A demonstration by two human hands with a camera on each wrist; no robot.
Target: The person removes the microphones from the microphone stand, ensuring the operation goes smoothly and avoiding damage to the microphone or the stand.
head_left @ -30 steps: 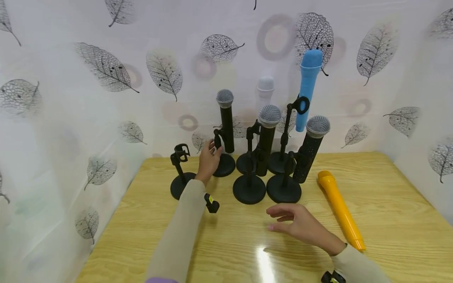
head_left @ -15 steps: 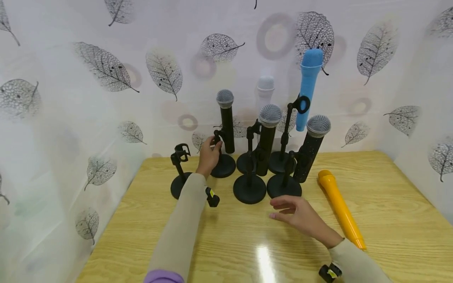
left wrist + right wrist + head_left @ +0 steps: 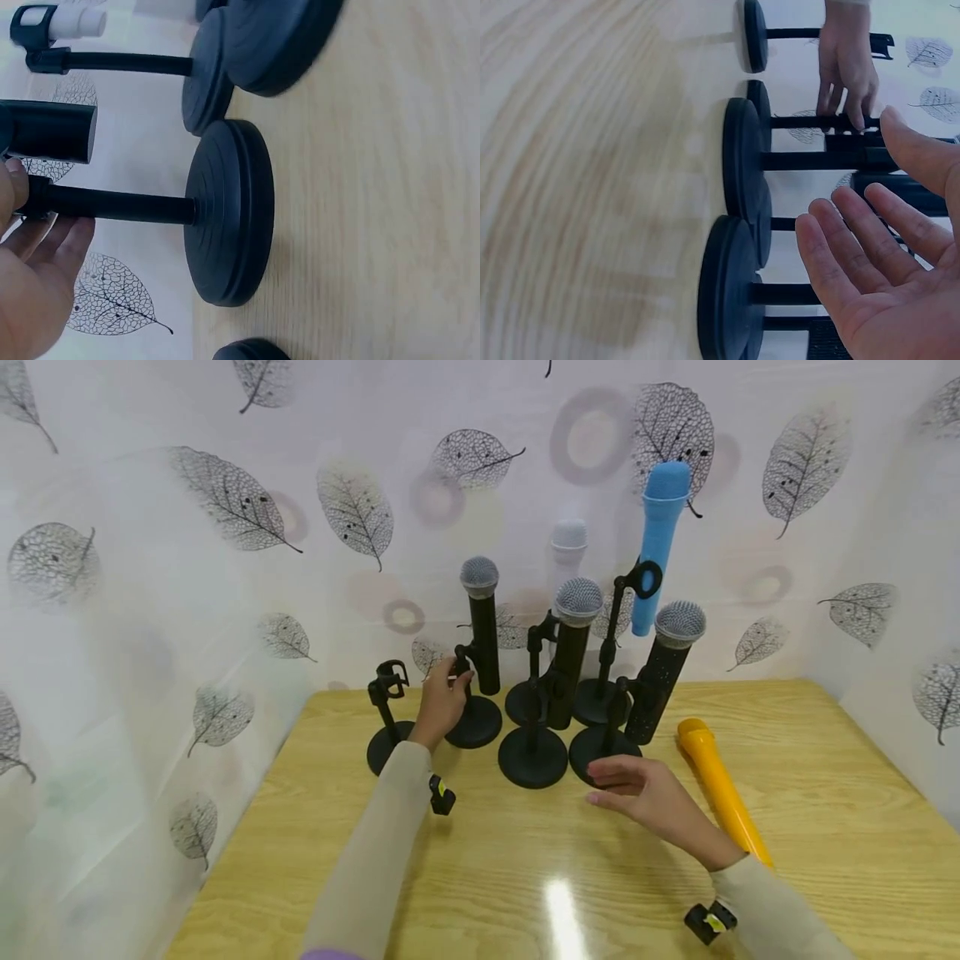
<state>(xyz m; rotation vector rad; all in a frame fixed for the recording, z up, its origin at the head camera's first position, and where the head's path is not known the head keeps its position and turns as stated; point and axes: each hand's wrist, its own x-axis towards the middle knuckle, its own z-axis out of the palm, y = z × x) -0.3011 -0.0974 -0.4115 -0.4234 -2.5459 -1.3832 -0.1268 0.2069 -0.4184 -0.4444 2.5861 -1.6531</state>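
My left hand (image 3: 441, 703) pinches the upper pole of a black desktop microphone stand (image 3: 229, 214), thumb on one side and fingers on the other. A black microphone with a silver mesh head (image 3: 486, 631) sits in that stand's clip, nearly upright. My right hand (image 3: 651, 795) hovers over the table in front of the right-hand stands, fingers loosely bent and holding nothing. In the right wrist view its palm (image 3: 900, 300) faces the stands. Nearest to it is a front stand holding a speckled black microphone (image 3: 660, 681).
A stand with an open clip (image 3: 386, 718) is at the left. Beside the held stand are another black microphone (image 3: 570, 660), a white microphone (image 3: 568, 547) and a blue microphone (image 3: 658, 543), all in stands. An orange microphone (image 3: 723, 793) lies on the wooden table (image 3: 480, 877) at right.
My left hand has closed on the pole, and that stand with its microphone has shifted slightly toward me. My right hand has moved a little forward and right. The other stands keep their places.
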